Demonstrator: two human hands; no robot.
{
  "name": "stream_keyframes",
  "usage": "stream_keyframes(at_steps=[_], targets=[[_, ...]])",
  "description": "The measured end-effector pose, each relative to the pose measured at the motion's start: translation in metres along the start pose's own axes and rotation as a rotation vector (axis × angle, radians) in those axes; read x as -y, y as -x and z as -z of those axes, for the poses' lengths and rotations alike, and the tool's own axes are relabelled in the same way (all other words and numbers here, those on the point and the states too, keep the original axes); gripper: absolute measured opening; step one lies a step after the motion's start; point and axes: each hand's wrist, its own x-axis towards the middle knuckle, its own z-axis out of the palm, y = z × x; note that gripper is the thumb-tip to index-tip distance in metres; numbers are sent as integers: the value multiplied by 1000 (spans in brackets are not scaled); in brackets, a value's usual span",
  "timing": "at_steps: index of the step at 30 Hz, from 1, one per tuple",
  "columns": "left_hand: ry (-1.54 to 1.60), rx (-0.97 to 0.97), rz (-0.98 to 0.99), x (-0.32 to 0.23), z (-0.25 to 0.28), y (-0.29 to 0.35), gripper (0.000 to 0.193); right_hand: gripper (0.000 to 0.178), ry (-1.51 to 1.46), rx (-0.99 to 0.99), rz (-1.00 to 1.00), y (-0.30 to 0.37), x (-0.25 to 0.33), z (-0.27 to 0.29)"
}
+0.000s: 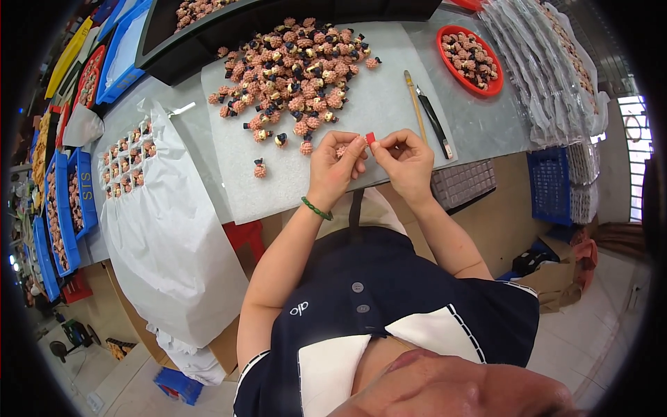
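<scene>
My left hand (335,163) is closed, its fingers curled round a small pink bumpy figurine (341,150) that shows only in part. Close beside it, my right hand (405,165) pinches a small flat red piece (370,137) between thumb and finger. The fingertips of both hands nearly meet at that piece, over the front edge of a white foam sheet (246,187). Just beyond my hands lies a big heap of pink figurines (295,76) with dark and cream parts. One single figurine (260,168) stands apart to the left.
Right of the heap lie a thin wooden stick (415,104) and a black pen-like tool (433,121). A red bowl (440,43) holds more figurines. Stacked plastic-wrapped trays (531,76) stand at far right. On the left, white sheeting (163,236) partly covers a tray of figurines (128,161).
</scene>
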Motion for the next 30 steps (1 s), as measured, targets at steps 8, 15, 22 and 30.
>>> stream_keyframes(at_steps=[8,15,22,30], targets=[[98,24,65,-4,3,-3,18,10,22,-21,57,4,-5,-1],[105,33,61,-3,2,0,17,12,63,-6,67,2,3,-2],[31,16,22,-1,1,-3,16,12,30,4,-83,-2,3,5],[4,1,-24,3,-2,0,18,12,64,55,-118,-10,8,8]])
